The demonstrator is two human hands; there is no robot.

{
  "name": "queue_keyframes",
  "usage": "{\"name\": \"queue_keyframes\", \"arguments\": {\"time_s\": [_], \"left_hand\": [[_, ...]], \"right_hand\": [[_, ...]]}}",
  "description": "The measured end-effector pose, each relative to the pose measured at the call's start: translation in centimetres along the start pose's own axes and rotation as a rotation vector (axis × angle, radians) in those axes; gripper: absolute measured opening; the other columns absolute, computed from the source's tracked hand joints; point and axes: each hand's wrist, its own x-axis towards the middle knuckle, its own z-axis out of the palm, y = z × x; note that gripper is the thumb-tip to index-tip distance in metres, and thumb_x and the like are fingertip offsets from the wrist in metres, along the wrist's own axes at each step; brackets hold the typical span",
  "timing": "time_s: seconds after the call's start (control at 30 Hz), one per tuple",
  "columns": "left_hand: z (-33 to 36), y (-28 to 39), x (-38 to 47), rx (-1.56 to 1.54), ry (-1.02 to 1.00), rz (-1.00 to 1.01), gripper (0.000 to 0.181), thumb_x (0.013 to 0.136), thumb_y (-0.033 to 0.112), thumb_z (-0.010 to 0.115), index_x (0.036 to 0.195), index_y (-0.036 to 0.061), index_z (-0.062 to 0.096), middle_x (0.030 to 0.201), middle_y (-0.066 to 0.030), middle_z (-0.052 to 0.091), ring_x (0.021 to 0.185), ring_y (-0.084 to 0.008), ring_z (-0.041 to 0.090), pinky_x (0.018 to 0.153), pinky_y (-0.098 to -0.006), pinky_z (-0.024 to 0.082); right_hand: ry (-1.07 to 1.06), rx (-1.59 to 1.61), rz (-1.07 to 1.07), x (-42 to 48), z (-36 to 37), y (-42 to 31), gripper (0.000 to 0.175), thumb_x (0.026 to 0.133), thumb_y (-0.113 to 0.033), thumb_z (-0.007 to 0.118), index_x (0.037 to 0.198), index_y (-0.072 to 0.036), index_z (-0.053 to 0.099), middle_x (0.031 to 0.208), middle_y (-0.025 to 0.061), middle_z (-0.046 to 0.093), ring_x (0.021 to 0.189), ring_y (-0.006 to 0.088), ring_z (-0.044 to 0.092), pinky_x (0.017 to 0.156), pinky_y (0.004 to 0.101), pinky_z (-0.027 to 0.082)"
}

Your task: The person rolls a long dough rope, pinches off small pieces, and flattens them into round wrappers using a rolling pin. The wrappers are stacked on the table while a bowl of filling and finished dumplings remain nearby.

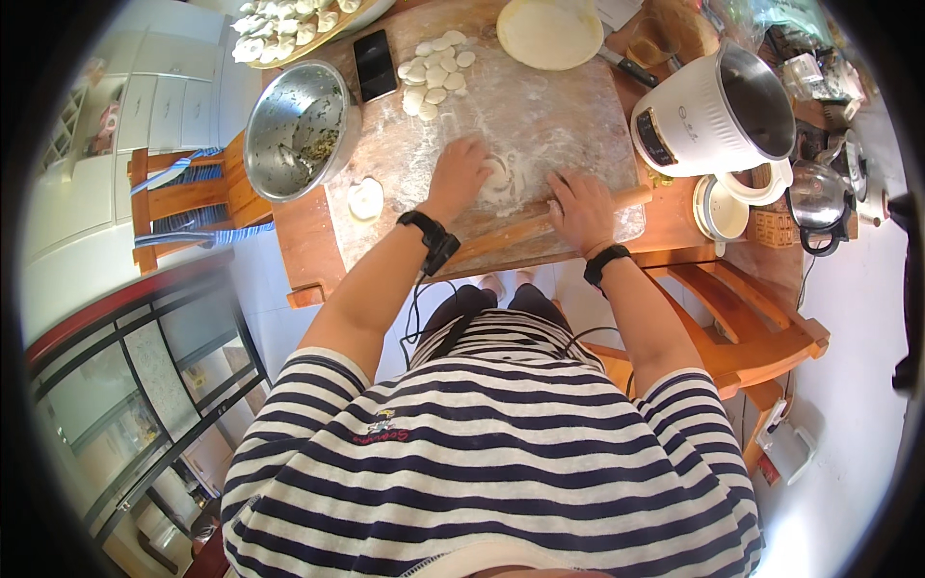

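A small round dough piece (496, 178) lies on a floured wooden board (571, 108). My left hand (460, 173) is at its left edge, fingertips blurred; whether they pinch the dough is unclear. My right hand (584, 209) lies over a wooden rolling pin (506, 233) near its right end, with the fingers reaching past it towards the dough. The pin slants along the near side of the board. Left of my left hand rests a round of flattened dough (366, 199). Several small dough pieces (436, 74) are grouped farther back.
A steel bowl of chopped filling (300, 134) stands at the left, by a phone (375, 65). Behind are a tray of dumplings (289, 32) and a pale round lid or plate (549, 32). A knife (632, 68) and a white electric pot (708, 115) are at the right.
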Motion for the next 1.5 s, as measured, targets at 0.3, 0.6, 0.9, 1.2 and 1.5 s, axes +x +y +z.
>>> {"name": "queue_keyframes", "arguments": {"time_s": [0.3,0.6,0.9,1.2,1.5], "left_hand": [[-0.7,3.7,-3.0,-0.358,-0.288,-0.349,0.020,0.083,0.022,0.065,0.094,0.0051,0.068,0.088,-0.0189,0.069,0.087,-0.0387,0.065,0.075,-0.0466,0.051],[-0.4,3.4,-3.5,-0.345,-0.118,-0.313,0.017,0.082,0.021,0.063,0.085,0.0042,0.064,0.081,-0.0169,0.067,0.081,-0.0389,0.064,0.070,-0.0480,0.050],[-0.8,2.3,-3.3,-0.411,-0.178,-0.361,0.017,0.082,0.017,0.061,0.092,0.0033,0.065,0.086,-0.0196,0.068,0.085,-0.0414,0.064,0.075,-0.0449,0.051],[-2.0,3.0,-4.9,-0.526,-0.300,-0.458,0.021,0.082,0.021,0.064,0.098,0.0069,0.067,0.088,-0.0184,0.068,0.086,-0.0391,0.064,0.073,-0.0486,0.049],[-1.0,2.1,-2.0,-0.325,-0.271,-0.255,0.021,0.083,0.017,0.060,0.097,0.0044,0.067,0.087,-0.0206,0.066,0.087,-0.0408,0.063,0.076,-0.0479,0.049]], "right_hand": [[-0.078,-0.225,-0.013,5.0,4.1,-5.7,0.054,0.087,-0.025,0.056,0.139,-0.015,0.050,0.146,0.0140,0.045,0.134,0.0331,0.041,0.111,0.0588,0.026],[-0.214,-0.194,-0.011,2.2,1.9,-7.2,0.055,0.087,-0.023,0.059,0.140,-0.019,0.048,0.146,0.0148,0.044,0.135,0.0355,0.041,0.110,0.0629,0.027],[-0.054,-0.245,-0.037,8.6,5.3,-5.7,0.053,0.088,-0.024,0.057,0.139,-0.017,0.048,0.149,0.0132,0.039,0.136,0.0339,0.038,0.110,0.0629,0.026],[-0.291,-0.173,0.034,1.6,1.9,-7.8,0.050,0.087,-0.021,0.056,0.137,-0.018,0.053,0.145,0.0152,0.045,0.135,0.0361,0.039,0.111,0.0629,0.024],[0.016,-0.056,-0.069,7.1,4.9,-6.0,0.050,0.086,-0.021,0.056,0.137,-0.017,0.053,0.145,0.0152,0.045,0.133,0.0374,0.041,0.112,0.0643,0.022]]}}
